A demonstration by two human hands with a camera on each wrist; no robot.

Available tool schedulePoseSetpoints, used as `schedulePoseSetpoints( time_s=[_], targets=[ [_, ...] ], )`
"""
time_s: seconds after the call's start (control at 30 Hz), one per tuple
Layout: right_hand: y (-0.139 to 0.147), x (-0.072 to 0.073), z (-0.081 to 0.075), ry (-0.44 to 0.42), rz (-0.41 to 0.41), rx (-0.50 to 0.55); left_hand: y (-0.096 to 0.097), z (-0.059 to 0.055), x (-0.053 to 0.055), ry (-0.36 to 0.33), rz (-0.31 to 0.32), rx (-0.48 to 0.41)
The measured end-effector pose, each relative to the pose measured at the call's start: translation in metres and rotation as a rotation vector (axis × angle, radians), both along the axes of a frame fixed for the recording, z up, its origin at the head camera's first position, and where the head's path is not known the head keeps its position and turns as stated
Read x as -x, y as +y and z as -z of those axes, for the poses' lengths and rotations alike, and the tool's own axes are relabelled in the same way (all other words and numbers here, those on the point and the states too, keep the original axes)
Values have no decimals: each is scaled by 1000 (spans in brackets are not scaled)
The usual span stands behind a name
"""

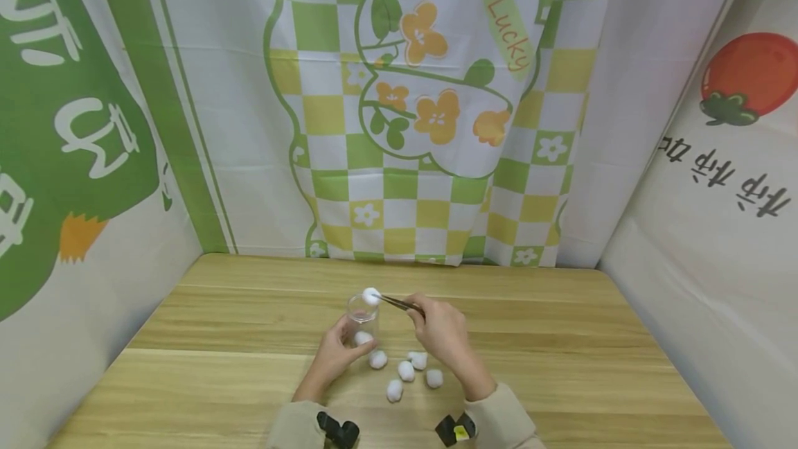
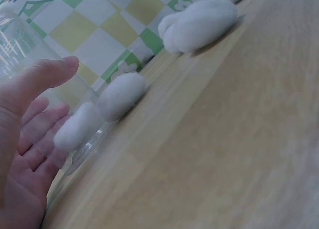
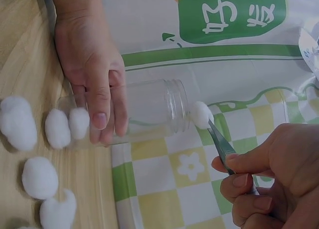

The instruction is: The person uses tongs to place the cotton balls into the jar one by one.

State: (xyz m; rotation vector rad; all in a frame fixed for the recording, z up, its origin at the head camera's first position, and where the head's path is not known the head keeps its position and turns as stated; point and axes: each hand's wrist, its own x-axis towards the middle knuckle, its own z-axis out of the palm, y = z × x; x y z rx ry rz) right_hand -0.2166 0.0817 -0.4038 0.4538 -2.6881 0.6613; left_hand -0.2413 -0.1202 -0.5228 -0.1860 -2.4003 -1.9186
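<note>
My left hand (image 1: pixel 332 359) holds a clear jar (image 3: pixel 149 109) with a threaded mouth upright on the table, thumb on the near side and fingers behind. One cotton ball (image 3: pixel 79 122) lies inside at the jar's bottom. From the right, my right hand (image 1: pixel 445 330) pinches dark metal tweezers (image 3: pixel 221 143) between thumb and fingers. The tweezers' tips grip another cotton ball (image 1: pixel 370 296), right at the jar's mouth. Just outside the jar's base, close to the left thumb, sits a further cotton ball (image 1: pixel 377 359).
Several loose cotton balls, among them one nearest me (image 1: pixel 395 390) and one farthest right (image 1: pixel 434 378), lie on the wooden table (image 1: pixel 530 359) between my forearms. A checked green-and-yellow cloth (image 1: pixel 399 213) hangs behind the table, with printed cloths on both sides.
</note>
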Motion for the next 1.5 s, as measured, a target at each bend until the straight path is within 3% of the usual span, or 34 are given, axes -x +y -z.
schedulePoseSetpoints(
  time_s=[0.47, 1.5],
  targets=[
    [-4, -1, 5, -72, -64, 33, 0, 2, 1, -5, -12, 35],
    [10, -1, 9, -37, -31, -36, 0, -2, -1, -10, -13, 18]
  ],
)
